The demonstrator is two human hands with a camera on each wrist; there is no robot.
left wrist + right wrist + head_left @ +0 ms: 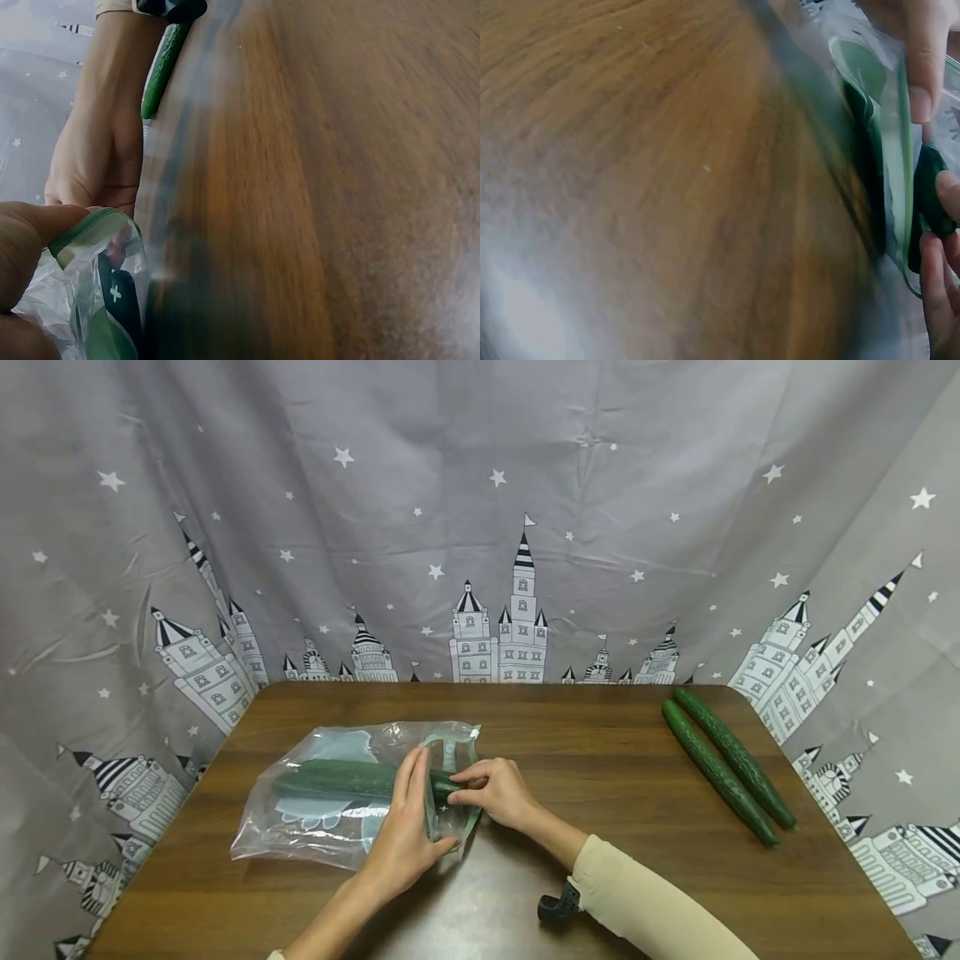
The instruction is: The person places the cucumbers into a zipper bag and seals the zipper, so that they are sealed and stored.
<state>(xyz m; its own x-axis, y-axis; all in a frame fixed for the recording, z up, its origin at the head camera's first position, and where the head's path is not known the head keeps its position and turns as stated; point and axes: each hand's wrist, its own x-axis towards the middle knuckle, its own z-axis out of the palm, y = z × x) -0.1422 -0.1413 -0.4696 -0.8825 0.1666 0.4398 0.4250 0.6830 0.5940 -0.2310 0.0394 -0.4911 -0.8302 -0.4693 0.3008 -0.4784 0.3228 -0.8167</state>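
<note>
A clear plastic zip bag [258,831] with pale blue printing and a green-edged mouth lies on the table, its opening toward the right. Inside it stretches a long green cucumber [345,779], one end at the mouth. My left hand [405,831] holds the bag by its mouth, fingers over the upper side and thumb at the near edge; in the left wrist view the thumb lies on the green rim [94,225]. My right hand [498,793] pinches the cucumber's right end between thumb and fingers, within the opening, as the right wrist view shows.
Two more cucumbers [720,772] [738,760] lie side by side, slanting, on the right of the brown wooden table [600,735]. A grey curtain [465,443] with castles and stars hangs behind it. A black device [558,906] sits at my right wrist.
</note>
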